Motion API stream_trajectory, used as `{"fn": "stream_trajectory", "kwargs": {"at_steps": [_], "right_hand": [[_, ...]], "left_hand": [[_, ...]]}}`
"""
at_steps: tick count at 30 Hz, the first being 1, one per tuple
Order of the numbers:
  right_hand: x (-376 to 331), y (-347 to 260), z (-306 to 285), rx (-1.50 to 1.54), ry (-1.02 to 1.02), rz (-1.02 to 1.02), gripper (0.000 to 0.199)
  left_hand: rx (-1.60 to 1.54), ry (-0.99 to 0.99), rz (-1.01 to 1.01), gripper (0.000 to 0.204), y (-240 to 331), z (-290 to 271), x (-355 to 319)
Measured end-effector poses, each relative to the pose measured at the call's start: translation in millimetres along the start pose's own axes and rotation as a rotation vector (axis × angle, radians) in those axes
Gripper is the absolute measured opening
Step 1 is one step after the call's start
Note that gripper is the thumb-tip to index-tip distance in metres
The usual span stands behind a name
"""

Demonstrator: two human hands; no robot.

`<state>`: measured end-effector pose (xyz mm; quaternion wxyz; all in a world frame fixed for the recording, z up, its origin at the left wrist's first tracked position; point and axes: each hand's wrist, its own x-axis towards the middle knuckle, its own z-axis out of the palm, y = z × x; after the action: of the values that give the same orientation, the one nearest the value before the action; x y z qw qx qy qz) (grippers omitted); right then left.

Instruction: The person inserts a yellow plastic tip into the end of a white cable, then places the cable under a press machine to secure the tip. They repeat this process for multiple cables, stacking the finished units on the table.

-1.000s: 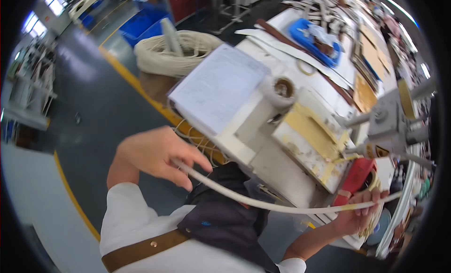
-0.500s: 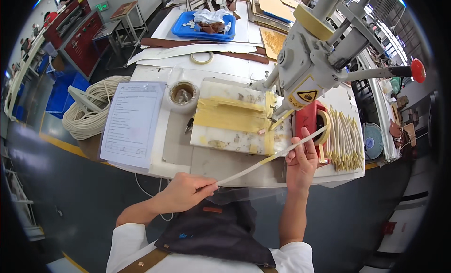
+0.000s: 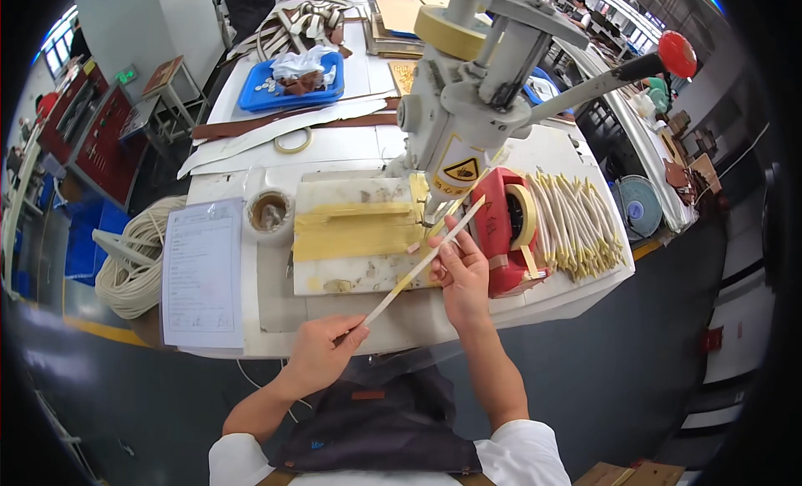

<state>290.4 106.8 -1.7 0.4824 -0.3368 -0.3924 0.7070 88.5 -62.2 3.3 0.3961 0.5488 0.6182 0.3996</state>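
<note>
The white workbench (image 3: 351, 147) fills the middle of the view, and on it stands a white lever machine (image 3: 468, 118) with a long arm ending in a red knob (image 3: 677, 53) far right. Below the machine's nose lies a pale stone slab (image 3: 359, 239) smeared with yellow glue, a glue pot (image 3: 269, 212) to its left, a printed sheet (image 3: 202, 273) hanging over the near left edge. Right of the slab sits a red tape dispenser (image 3: 501, 235), and beyond it a fan of finished pale strips (image 3: 581, 227). Now the strip itself: a long thin cream strip (image 3: 426, 260) runs diagonally from near left up to the machine's nose, its far tip right at the feed point. The left hand (image 3: 322, 352) pinches the near end between thumb and fingertips; the right hand (image 3: 461, 273) pinches it further up, fingers closed on the strip, just beside the dispenser. To do this well, I'd say the strip wants to be kept taut and straight between both grips, glued face untouched, the tip lined squarely under the nose, with the right fingers staying short of the working point. A sagging or twisted strip would likely feed crooked.
</note>
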Motion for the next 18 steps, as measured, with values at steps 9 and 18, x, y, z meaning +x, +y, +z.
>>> {"fn": "stream_trajectory", "kwargs": {"at_steps": [9,18], "right_hand": [[2,-1,-4,-0.091,0.042,-0.062,0.051],[14,-3,-4,-0.061,0.015,-0.05,0.052]], "left_hand": [[-0.441,-0.237,-0.323,0.026,-5,-8,13],[0.193,0.08,0.144,0.013,14,-2,22]]}}
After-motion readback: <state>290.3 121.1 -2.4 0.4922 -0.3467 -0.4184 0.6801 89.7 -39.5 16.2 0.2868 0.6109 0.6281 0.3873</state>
